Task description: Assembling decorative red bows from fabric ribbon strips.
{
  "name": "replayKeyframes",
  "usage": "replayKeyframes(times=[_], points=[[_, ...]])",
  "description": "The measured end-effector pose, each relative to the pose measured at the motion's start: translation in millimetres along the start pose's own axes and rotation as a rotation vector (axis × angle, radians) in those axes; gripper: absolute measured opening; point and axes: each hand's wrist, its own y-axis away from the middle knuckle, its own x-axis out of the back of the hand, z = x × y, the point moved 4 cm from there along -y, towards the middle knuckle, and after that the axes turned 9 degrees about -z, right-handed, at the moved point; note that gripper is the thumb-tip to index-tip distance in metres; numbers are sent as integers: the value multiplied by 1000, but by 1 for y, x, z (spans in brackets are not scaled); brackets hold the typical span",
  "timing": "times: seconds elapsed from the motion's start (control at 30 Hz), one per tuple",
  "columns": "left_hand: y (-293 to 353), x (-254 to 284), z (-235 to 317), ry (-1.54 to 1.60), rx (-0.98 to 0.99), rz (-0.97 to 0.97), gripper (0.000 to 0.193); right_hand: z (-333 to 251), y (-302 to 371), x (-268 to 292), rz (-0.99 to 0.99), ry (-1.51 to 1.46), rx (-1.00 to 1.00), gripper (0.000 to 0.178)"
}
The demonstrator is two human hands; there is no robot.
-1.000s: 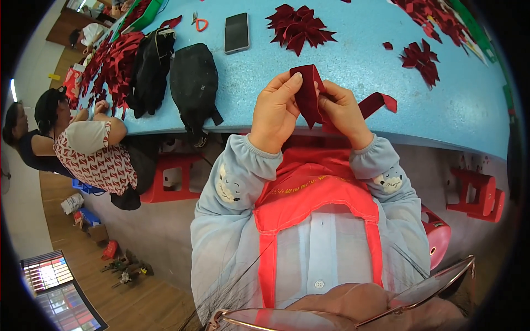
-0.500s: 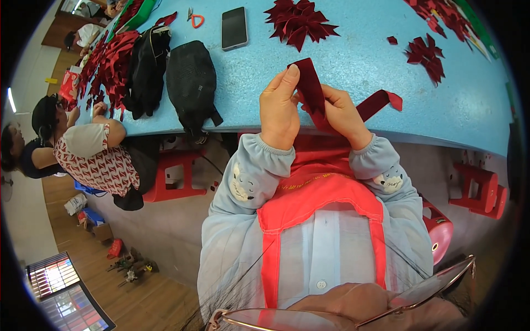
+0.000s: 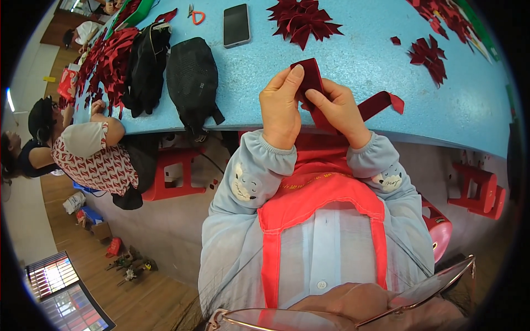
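Note:
A dark red velvet ribbon [image 3: 311, 70] is held between my two hands above the near edge of the blue table [image 3: 243, 83]. My left hand [image 3: 282, 105] pinches its upper left side, thumb on top. Lower down, my right hand [image 3: 339, 109] grips the ribbon with the thumb pressed on its face. The ribbon's tail [image 3: 381, 105] comes out to the right of my right hand and rests on the tabletop, its end curled. Part of the ribbon behind my fingers is hidden.
Beyond my hands lie a pile of cut red ribbon pieces [image 3: 301, 22], a smaller pile [image 3: 428, 59] and a phone [image 3: 237, 26]. To the left are orange-handled snips [image 3: 197, 18], black bags [image 3: 192, 77] and a seated co-worker [image 3: 94, 149]. Red stools [image 3: 175, 174] stand below.
My right thumb has moved left onto the face of the ribbon, closer to my left hand. The ribbon's upper end now looks shorter and wider. Its tail lies about where it was.

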Motion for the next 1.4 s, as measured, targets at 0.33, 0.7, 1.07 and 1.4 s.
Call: replayKeyframes(times=[0.33,0.7,1.07,1.4], points=[[-2,6,-6,-72,47,6,24,0,4,1,-46,-69,29,23],[16,25,-24,48,318,-161,30,9,9,11,-48,-186,10,24],[8,19,-9,-65,345,-255,30,-1,7,0,-83,149,97,20],[1,19,14,-34,143,-176,28,6,8,-5,-153,-10,-73,16]])
